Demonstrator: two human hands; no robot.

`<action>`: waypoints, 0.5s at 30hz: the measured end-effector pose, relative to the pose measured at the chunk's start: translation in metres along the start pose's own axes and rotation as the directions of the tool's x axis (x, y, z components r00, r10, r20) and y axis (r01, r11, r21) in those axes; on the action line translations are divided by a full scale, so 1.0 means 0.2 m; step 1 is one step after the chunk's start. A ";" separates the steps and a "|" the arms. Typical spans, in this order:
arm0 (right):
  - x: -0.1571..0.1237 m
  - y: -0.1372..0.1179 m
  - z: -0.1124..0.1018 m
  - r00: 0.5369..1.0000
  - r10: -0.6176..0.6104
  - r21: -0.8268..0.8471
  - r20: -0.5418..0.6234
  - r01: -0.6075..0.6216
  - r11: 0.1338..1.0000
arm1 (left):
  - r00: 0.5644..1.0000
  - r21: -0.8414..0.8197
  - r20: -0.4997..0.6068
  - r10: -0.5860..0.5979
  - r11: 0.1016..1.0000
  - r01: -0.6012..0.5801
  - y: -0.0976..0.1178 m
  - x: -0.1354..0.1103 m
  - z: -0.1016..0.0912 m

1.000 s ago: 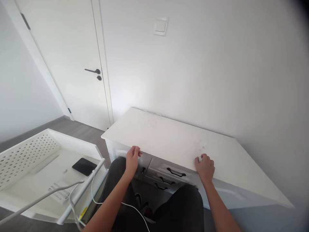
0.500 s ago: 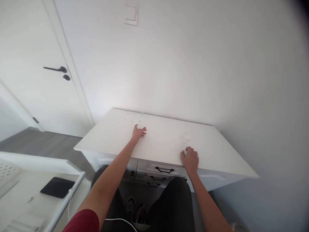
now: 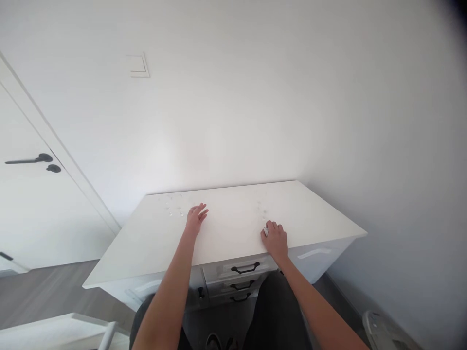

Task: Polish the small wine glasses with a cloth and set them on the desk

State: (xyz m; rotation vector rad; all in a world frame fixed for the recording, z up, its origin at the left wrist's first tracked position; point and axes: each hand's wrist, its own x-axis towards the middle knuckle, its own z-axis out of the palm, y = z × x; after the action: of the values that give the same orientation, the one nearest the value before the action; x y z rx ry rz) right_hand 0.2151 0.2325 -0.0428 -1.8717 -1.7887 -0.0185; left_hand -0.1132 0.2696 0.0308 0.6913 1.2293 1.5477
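My left hand (image 3: 196, 218) is over the white cabinet top (image 3: 226, 243), left of its middle. Its thumb and index finger look pinched together, while the other fingers spread to the right; whatever lies in the pinch is too small to make out. Just left of it are several small clear pieces (image 3: 181, 212), set out in short rows. My right hand (image 3: 276, 238) rests near the front edge, fingers curled round a small whitish object (image 3: 266, 231), mostly hidden by the hand. More small clear pieces (image 3: 264, 213) lie just beyond that hand.
A plain wall (image 3: 233, 121) with a light switch (image 3: 139, 65) rises behind the cabinet. Drawers with black handles (image 3: 245, 268) face my knees. At left is a white door with a black handle (image 3: 29, 159); a white furniture edge (image 3: 54, 324) stands lower left.
The view has swung right and up. My left hand has drawn its fingers in from a spread pose, near the rightmost clear pieces on the left. My right hand keeps its hold near the front edge.
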 end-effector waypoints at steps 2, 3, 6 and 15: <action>0.00 -0.01 -0.01 1.000 0.029 0.071 0.010 -0.030 0.997 | 1.000 0.003 0.013 0.006 1.000 -0.006 -0.04 -0.15 0.04; 0.00 -0.01 -0.02 0.999 0.045 0.111 0.014 -0.047 0.993 | 1.000 0.004 0.023 0.012 1.000 -0.012 -0.07 -0.24 0.06; -0.01 -0.04 -0.05 0.995 0.102 0.254 0.025 -0.105 0.962 | 0.997 0.009 0.068 0.038 0.999 -0.039 -0.14 -0.57 0.14; -0.49 -0.27 -0.30 0.947 0.185 0.867 0.263 -0.316 0.384 | 0.993 0.180 0.110 0.032 0.982 -0.051 -0.17 -1.21 0.15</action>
State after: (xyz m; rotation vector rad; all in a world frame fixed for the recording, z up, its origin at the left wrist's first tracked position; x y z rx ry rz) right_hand 0.1747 0.1168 -0.0086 -1.2558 -1.1011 1.0219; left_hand 0.0062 0.0553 0.0428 0.9122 1.2934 1.4239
